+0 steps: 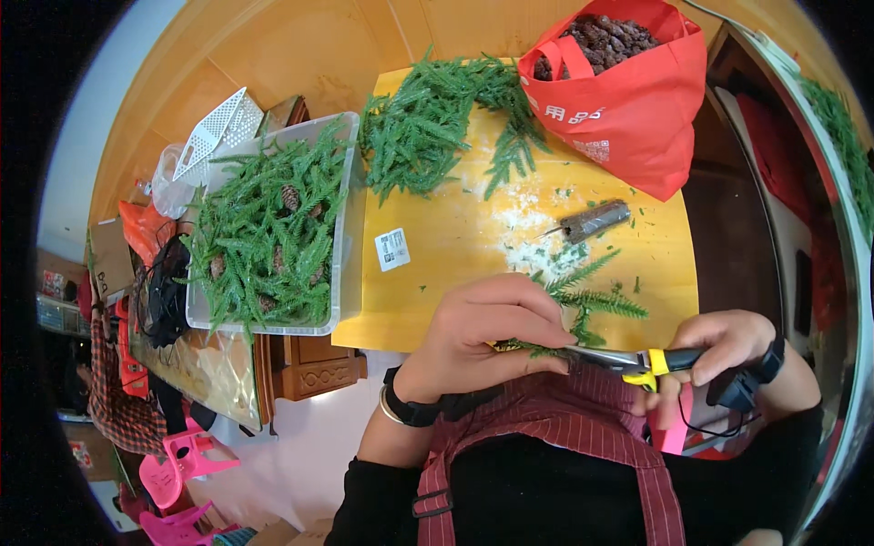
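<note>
My left hand [496, 332] is closed on a green artificial pine sprig [596, 302] above the near edge of the yellow board. My right hand [724, 350] grips the black and yellow handles of a pair of pliers [628, 361]. The pliers' jaws reach the stem end beside my left fingertips; whether they bite on it is hidden by the fingers. Just beyond the sprig, white crumbs [546, 259] are scattered around a dark brown cylinder [596, 220] with a thin spike at one end.
A clear plastic bin [349, 209] of green sprigs and pine cones stands at left. More sprigs [414, 127] lie at the back of the yellow board [437, 291], beside a red bag [628, 118] of pine cones. A white label [392, 249] lies near the bin. Pink chairs [196, 455] stand lower left.
</note>
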`<control>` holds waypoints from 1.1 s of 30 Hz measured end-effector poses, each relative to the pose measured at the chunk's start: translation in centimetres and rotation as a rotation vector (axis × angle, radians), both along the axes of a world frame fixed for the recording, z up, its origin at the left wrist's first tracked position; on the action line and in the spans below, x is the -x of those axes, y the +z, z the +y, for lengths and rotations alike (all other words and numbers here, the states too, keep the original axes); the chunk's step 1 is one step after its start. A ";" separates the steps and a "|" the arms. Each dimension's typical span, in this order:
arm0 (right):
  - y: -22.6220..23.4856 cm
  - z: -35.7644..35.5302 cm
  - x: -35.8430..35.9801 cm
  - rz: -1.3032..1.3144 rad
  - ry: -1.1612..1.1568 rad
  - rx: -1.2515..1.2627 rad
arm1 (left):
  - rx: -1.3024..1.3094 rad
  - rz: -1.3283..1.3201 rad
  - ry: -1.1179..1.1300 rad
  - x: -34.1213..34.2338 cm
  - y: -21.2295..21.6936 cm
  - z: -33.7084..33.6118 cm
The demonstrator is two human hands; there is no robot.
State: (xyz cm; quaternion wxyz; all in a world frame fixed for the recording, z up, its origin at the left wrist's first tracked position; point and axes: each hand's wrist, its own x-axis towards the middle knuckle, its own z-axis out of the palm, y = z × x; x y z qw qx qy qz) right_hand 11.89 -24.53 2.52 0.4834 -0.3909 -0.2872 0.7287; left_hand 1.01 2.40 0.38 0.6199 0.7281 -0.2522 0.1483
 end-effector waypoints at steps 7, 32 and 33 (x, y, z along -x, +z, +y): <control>3.4 -0.1 0.2 -0.630 -0.021 0.067 | 0.019 0.008 0.072 0.5 -0.2 1.7; 1.3 1.5 2.8 -1.793 -0.487 -0.358 | 0.149 0.105 0.180 0.1 -0.8 0.2; 1.3 1.5 2.7 -1.792 -0.487 -0.359 | 0.149 0.104 0.181 0.1 -0.8 0.2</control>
